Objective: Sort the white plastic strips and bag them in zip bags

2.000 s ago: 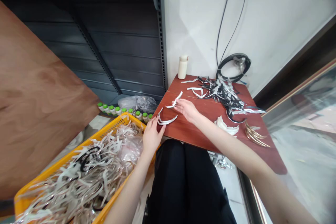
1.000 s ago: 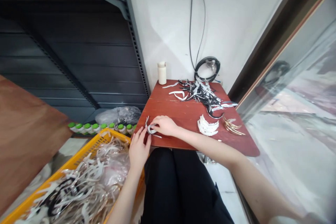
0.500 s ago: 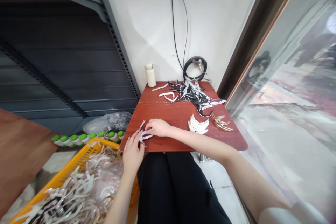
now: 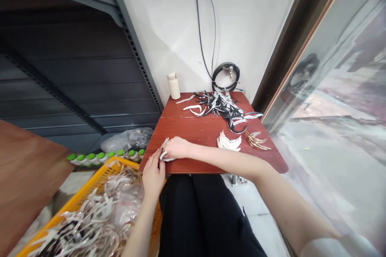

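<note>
My right hand [image 4: 176, 147] rests closed on a small bunch of white curved strips [image 4: 163, 149] at the near left corner of the red-brown table [image 4: 205, 128]. My left hand [image 4: 153, 174] reaches up from below, its fingertips touching the same strips at the table's edge. A neat stack of white strips [image 4: 229, 141] and a few gold curved strips [image 4: 256, 140] lie to the right. A tangled heap of black and white strips [image 4: 223, 106] covers the far side of the table.
A yellow crate [image 4: 90, 209] full of pale strips stands low on the left. A cream bottle [image 4: 173, 86] and a coiled black cable [image 4: 226, 75] sit by the wall. Green-capped bottles [image 4: 102, 156], a plastic bag [image 4: 129, 138], a brown board [image 4: 24, 176] and glass [image 4: 337, 120] surround the table.
The view swung right and pulled back. My right hand brought a white strip from mid-table to the near left corner and pressed it onto the bunch; my left hand closed in on it.
</note>
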Available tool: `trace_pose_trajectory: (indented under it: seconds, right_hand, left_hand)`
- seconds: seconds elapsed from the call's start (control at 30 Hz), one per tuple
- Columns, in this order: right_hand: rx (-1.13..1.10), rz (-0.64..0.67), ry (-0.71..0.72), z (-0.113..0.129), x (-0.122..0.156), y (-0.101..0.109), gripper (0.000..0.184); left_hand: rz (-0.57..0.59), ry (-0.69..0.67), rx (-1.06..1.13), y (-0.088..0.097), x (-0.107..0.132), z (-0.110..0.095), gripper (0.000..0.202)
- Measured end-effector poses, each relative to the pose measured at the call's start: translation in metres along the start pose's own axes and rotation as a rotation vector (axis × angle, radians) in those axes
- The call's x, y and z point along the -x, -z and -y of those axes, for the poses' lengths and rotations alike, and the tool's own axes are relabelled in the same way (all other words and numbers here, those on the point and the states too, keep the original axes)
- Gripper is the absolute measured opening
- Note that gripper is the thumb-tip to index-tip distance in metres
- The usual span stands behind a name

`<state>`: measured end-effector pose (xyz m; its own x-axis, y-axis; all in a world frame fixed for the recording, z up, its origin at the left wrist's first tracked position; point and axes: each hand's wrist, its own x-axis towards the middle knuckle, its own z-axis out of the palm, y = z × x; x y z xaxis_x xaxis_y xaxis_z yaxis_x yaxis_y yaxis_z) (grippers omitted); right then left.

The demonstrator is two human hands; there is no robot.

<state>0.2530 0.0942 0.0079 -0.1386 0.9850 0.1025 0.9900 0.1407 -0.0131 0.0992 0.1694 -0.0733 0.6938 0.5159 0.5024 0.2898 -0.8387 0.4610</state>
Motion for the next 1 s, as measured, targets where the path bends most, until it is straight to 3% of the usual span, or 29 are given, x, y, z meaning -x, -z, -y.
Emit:
trace_pose_trajectory:
  seconds: [0.3,0.4,0.53,0.67,0.8,0.9,1.0]
  right_hand:
    - [0.133,-0.110,-0.004,0.013,0.006,0.004,0.019]
    - [0.124,-0.155,-0.165,0.018,0.014,0.013,0.019]
    - [-0.007,-0.026,-0.351,0.016,0.015,0.020,0.018]
    - [-0.104,0.058,-0.322,0.014,0.003,0.013,0.017]
    - [-0.169,0.012,-0.238,0.015,-0.002,0.002,0.023]
    - [-0.218,-0.012,-0.158,0.002,0.002,-0.001,0.022]
    - [-0.238,-0.078,-0.279,-0.031,0.012,0.001,0.022]
  left_hand:
    - [-0.003,0.005,-0.020,-0.001,0.000,-0.001,0.036]
    - [-0.030,-0.028,-0.001,-0.002,0.000,-0.003,0.037]
    - [-0.053,-0.039,-0.005,-0.002,0.000,-0.004,0.038]
    - [-0.031,-0.036,-0.028,-0.001,0.001,-0.004,0.040]
    - [-0.029,-0.018,-0.055,-0.001,0.003,-0.002,0.040]
    - [-0.031,-0.020,-0.051,-0.002,0.004,-0.001,0.039]
    - [-0.025,-0.023,-0.029,-0.001,0.003,-0.001,0.040]
